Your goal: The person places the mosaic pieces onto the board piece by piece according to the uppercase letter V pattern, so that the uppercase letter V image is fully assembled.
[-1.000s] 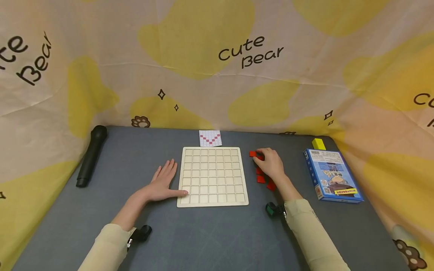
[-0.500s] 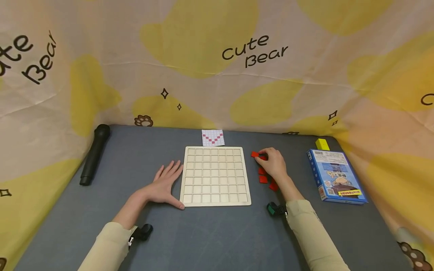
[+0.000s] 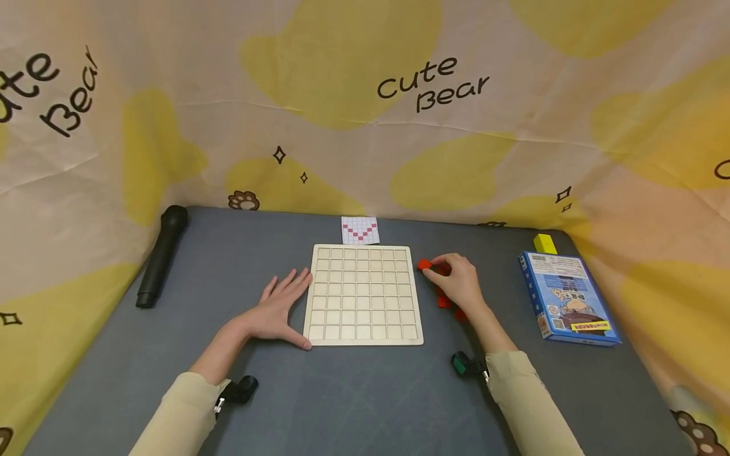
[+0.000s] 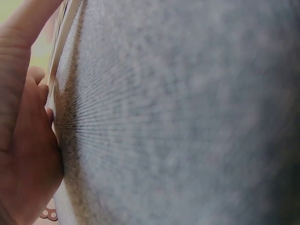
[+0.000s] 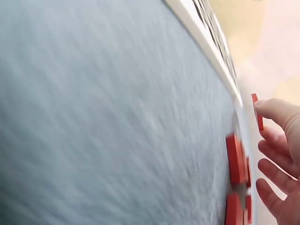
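A pale wooden grid board [image 3: 364,296] lies flat in the middle of the grey table. My left hand [image 3: 274,316] rests at its left side, fingers spread, with fingertips at the left edge and thumb at the lower left corner. Just right of the board, my right hand [image 3: 459,280] pinches a red square tile [image 3: 424,264] between thumb and fingers. In the right wrist view that tile [image 5: 258,112] is raised off the table. Several more red tiles [image 3: 443,303] lie under and beside the right hand, partly hidden by it.
A small card [image 3: 360,230] with a pink V pattern on a grid lies behind the board. At the right are a blue box [image 3: 569,299] and a yellow block [image 3: 545,244]. A black microphone-like cylinder [image 3: 162,256] lies at the left. A patterned cloth [image 3: 319,76] hangs behind.
My right hand has lifted a red tile and shifted it slightly toward the board. My left thumb has moved off the board's surface to its corner, and the fingers have come to its edge.
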`<action>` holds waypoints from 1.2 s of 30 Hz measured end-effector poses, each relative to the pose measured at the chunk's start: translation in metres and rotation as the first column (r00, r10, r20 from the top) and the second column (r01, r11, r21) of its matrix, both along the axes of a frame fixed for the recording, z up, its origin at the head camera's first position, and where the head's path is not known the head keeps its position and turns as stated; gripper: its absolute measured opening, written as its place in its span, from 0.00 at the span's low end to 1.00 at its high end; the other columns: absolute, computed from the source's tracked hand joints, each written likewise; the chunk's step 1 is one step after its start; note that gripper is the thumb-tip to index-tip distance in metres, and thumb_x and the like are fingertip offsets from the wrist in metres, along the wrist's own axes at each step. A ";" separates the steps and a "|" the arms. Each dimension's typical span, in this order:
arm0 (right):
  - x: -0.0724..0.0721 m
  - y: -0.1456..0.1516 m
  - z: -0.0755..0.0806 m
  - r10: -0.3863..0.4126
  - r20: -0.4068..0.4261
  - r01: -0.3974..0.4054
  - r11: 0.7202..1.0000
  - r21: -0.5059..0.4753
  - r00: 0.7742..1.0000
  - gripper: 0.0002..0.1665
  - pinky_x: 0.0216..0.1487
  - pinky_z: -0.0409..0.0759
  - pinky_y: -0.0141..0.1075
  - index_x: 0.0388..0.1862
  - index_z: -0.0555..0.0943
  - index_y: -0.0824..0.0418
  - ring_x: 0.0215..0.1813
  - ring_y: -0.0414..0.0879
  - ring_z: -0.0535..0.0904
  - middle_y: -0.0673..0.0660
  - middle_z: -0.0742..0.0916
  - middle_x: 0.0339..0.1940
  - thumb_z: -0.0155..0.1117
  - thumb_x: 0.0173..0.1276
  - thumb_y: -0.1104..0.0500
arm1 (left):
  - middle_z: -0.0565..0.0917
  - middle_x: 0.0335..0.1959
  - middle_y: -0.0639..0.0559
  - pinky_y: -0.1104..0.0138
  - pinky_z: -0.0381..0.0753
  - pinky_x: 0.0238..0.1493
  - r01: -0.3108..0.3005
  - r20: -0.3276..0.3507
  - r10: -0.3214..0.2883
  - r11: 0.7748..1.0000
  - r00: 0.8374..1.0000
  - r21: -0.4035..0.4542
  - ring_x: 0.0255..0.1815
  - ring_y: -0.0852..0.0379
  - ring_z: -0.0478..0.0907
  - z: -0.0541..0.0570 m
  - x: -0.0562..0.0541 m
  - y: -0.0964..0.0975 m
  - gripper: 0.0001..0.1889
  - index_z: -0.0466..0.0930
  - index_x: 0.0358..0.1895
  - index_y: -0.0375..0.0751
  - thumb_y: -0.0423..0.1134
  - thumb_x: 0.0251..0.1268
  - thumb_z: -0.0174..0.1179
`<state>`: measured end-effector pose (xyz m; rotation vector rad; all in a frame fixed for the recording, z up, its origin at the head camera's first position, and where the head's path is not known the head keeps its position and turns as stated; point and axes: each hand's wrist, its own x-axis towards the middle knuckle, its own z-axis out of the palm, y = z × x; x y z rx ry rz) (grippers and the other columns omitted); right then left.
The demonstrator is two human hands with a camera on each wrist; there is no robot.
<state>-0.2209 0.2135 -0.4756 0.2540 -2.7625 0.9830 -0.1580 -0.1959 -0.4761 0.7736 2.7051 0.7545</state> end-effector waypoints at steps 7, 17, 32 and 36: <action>0.023 -0.028 0.008 0.130 -0.019 -0.131 0.991 -0.041 0.991 0.16 0.44 0.75 0.44 0.40 0.86 0.59 0.42 0.51 0.77 0.56 0.85 0.42 0.76 0.57 0.52 | 0.45 0.80 0.46 0.40 0.27 0.68 0.019 -0.008 -0.019 1.000 1.000 -0.007 0.79 0.41 0.35 -0.001 0.000 0.001 0.69 0.45 0.79 0.41 0.72 0.35 0.71; 0.053 -0.071 0.011 0.329 0.009 -0.328 0.943 -0.052 0.944 0.11 0.43 0.76 0.39 0.38 0.85 0.54 0.42 0.44 0.77 0.48 0.85 0.38 0.76 0.57 0.53 | 0.45 0.80 0.46 0.39 0.27 0.68 -0.035 -0.015 0.036 0.999 0.999 0.025 0.79 0.40 0.36 -0.001 0.004 0.011 0.63 0.50 0.78 0.42 0.71 0.41 0.69; 0.067 -0.093 0.004 0.425 -0.042 -0.415 0.897 0.153 0.904 0.12 0.47 0.75 0.37 0.36 0.84 0.52 0.44 0.42 0.75 0.45 0.84 0.35 0.76 0.54 0.52 | 0.47 0.79 0.43 0.40 0.30 0.69 -0.050 -0.055 0.054 0.996 0.997 0.069 0.78 0.39 0.38 -0.008 0.005 0.013 0.59 0.52 0.78 0.41 0.67 0.46 0.69; 0.068 -0.093 0.004 0.430 -0.053 -0.418 0.896 0.150 0.901 0.12 0.47 0.75 0.37 0.36 0.84 0.52 0.44 0.42 0.75 0.45 0.84 0.36 0.77 0.54 0.52 | 0.48 0.79 0.43 0.40 0.30 0.69 -0.049 -0.056 0.054 0.995 0.997 0.088 0.78 0.39 0.39 -0.009 0.005 0.013 0.56 0.54 0.77 0.42 0.64 0.48 0.69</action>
